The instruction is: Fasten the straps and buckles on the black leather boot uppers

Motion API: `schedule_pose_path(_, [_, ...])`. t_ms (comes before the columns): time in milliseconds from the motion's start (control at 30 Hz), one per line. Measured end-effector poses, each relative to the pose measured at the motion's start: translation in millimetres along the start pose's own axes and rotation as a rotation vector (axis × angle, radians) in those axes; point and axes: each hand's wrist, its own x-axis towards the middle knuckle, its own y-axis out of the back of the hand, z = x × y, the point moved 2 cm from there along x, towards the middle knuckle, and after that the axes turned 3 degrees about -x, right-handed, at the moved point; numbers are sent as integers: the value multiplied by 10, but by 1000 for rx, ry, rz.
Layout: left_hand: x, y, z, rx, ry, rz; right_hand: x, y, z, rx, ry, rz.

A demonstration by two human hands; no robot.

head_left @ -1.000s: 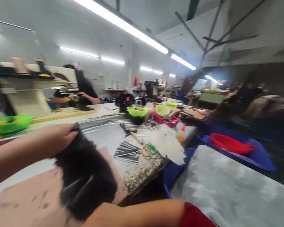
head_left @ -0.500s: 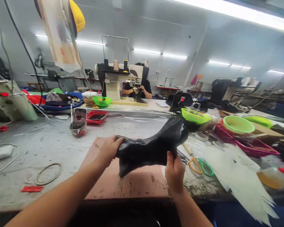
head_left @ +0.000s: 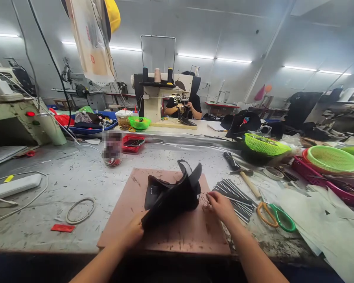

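Observation:
A black boot upper [head_left: 171,200] rests over the pinkish-brown work mat [head_left: 126,220], its flaps pointing up and its inner side with a small white label partly showing. My left hand [head_left: 135,230] grips its lower left edge; the fingertips are hidden behind the black material. Just right of the upper, my right hand [head_left: 222,204] is apart from it, with thumb and forefinger pinched together. Whatever lies in that pinch, if anything, is too small to make out. Black strips with white edges [head_left: 236,200] lie beside the right hand.
Scissors with orange and green handles [head_left: 275,216] and a hammer [head_left: 250,182] lie right, near white sheets [head_left: 327,224] and a green basket [head_left: 265,144]. Left are a wire ring [head_left: 81,210] and a power strip [head_left: 14,188]. A co-worker [head_left: 196,108] sits at a sewing machine [head_left: 153,100] opposite.
The boot upper has been lowered onto the mat and turned, showing its inner side. My right hand has let go of it and moved right. The view has shifted slightly left.

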Motion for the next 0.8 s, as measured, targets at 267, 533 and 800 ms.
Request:
schedule_pose_path(267, [303, -70, -97, 417, -213, -133, 240, -230, -348, -279, -10, -60])
schedule_pose_path(533, [217, -143, -169, 926, -410, -413, 399, -301, -428, -126, 131, -230])
schedule_pose_path(800, [230, -201, -360, 1055, -469, -364, 576, -346, -343, 449, 4, -145])
